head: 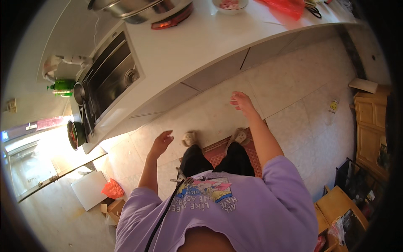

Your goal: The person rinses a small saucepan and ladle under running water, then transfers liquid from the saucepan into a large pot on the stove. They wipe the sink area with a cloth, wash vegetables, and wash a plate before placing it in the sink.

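Note:
My left hand (162, 143) hangs in the air over the tiled floor, fingers slightly curled and apart, holding nothing. Farther right and forward, my right hand (241, 102) is also empty, its fingers loosely spread in front of the counter's lower cabinets (217, 69). Neither hand touches anything. Beyond them, the white countertop (189, 50) carries a steel pot (138, 9) over a red-edged appliance with a lit orange light (171, 19). A bowl of raw meat (231, 5) and a red plastic bag (285, 9) are at the counter's far side.
A steel sink (116, 78) is set in the counter at left, with a saucepan (80, 94), a green bottle (63, 85) and a dark bowl of food (75, 135) beside it. A red mat (217, 156) lies underfoot. Wooden cabinets (370, 126) stand right; a cardboard box (116, 209) sits lower left.

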Demonstrator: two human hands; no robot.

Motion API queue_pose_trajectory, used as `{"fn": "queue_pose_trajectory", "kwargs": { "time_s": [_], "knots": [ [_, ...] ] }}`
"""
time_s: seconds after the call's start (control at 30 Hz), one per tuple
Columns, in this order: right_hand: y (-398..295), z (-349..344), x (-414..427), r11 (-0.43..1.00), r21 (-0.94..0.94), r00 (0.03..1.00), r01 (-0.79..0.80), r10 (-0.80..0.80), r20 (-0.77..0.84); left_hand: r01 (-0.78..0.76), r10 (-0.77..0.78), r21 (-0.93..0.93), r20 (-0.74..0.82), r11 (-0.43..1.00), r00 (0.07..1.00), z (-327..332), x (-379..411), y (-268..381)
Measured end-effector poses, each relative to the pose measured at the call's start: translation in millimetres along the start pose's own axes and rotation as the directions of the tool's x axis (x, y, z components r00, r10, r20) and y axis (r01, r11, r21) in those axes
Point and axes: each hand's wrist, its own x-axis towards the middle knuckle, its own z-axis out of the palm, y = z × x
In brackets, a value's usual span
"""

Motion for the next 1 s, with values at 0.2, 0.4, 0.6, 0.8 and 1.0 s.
{"fn": "queue_pose_trajectory", "kwargs": {
  "time_s": [0.2,0.4,0.6,0.8,1.0],
  "knots": [
    [-18.2,-11.3,48.4,0.989,0.125,0.997,0.073,-0.069,-0.036,0.019,-0.016,-0.058,0.041,0.998,0.999,33.8,8.0,-1.1],
    [-61.0,-14.4,84.9,0.858,-0.401,0.871,0.321,-0.434,-0.232,0.054,-0.049,-0.165,0.033,0.985,0.998,51.0,47.1,-10.2],
    [-90.0,-8.5,106.4,-0.1,-0.967,0.653,0.234,-0.721,0.233,-0.029,0.028,-0.107,-0.01,0.994,1.0,57.8,65.8,12.7],
    [-87.2,-25.9,121.0,-0.222,-0.943,0.588,0.249,-0.739,0.329,-0.045,0.037,-0.128,-0.062,0.991,0.997,81.2,68.5,-3.7],
    [-63.1,-8.4,137.1,0.792,-0.142,0.77,0.594,-0.611,-0.183,-0.102,0.064,-0.208,-0.182,0.973,0.981,114.5,97.3,39.2]
  ]
}}
